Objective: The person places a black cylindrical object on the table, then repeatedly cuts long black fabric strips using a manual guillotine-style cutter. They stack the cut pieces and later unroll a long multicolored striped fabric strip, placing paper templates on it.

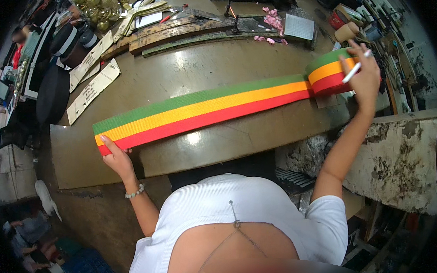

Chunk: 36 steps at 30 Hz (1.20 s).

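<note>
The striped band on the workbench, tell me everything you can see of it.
The striped band is a wide woven-looking strip in green, yellow and red lengthwise stripes, stretched flat across the workbench. The left hand pins its free end; the right hand, also holding a white pen, grips the end that is still rolled.

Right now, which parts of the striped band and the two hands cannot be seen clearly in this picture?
Head view only:
- Striped band: its roll end is hidden behind the right hand.
- Left hand: the fingers lie partly under the band's end.
- White pen: too small to tell its tip.
</note>
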Each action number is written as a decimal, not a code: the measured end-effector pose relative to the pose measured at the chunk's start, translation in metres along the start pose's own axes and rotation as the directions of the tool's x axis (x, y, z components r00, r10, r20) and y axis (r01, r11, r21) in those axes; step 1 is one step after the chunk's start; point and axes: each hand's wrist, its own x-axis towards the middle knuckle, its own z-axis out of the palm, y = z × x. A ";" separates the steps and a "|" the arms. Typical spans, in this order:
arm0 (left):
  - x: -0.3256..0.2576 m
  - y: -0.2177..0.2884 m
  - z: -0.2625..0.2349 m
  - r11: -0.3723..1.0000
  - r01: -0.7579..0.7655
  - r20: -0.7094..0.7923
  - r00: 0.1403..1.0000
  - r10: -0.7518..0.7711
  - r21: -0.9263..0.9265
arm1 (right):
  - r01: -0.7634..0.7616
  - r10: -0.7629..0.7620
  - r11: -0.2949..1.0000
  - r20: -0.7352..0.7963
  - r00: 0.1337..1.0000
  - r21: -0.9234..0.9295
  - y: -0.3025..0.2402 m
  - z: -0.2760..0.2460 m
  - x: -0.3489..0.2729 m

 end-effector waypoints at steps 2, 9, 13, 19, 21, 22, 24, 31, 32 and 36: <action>0.001 0.005 0.000 1.000 -0.004 -0.003 1.000 0.004 0.008 | -0.160 0.165 0.975 -0.022 0.986 0.155 0.032 0.003 0.006; 0.031 -0.007 -0.049 0.996 0.078 -0.245 0.967 -0.067 0.037 | 0.010 0.048 0.981 0.289 0.956 -0.195 0.042 0.052 -0.006; 0.064 -0.011 -0.136 0.995 0.006 -0.396 0.918 0.033 0.095 | 0.030 0.049 0.934 0.210 0.976 -0.357 0.079 0.075 -0.010; 0.094 -0.072 -0.143 0.314 0.086 -0.164 0.960 0.228 0.945 | 0.052 -0.052 0.930 0.010 0.999 -0.365 0.118 0.109 -0.009; 0.099 -0.080 -0.143 0.331 0.109 -0.200 0.946 0.254 0.937 | 0.053 -0.052 0.919 0.011 0.999 -0.392 0.127 0.109 -0.006; 0.100 -0.085 -0.142 0.349 0.111 -0.231 0.917 0.326 0.930 | 0.066 -0.072 0.934 -0.003 0.997 -0.351 0.130 0.109 -0.004; 0.103 -0.089 -0.146 0.402 0.139 -0.261 0.928 0.265 0.905 | 0.056 -0.061 0.938 -0.004 0.998 -0.342 0.134 0.107 -0.003; 0.114 -0.095 -0.160 0.401 0.096 -0.205 0.949 0.239 0.911 | -0.170 0.124 0.924 -0.152 0.981 -0.342 0.125 0.119 -0.012; 0.114 -0.096 -0.162 0.414 0.127 -0.224 0.955 0.194 0.902 | -0.204 0.176 0.912 -0.110 0.978 -0.355 0.123 0.119 -0.012; 0.119 -0.100 -0.169 0.459 0.075 -0.180 0.965 0.189 0.885 | -0.255 0.221 0.930 -0.152 0.963 -0.264 0.104 0.114 -0.015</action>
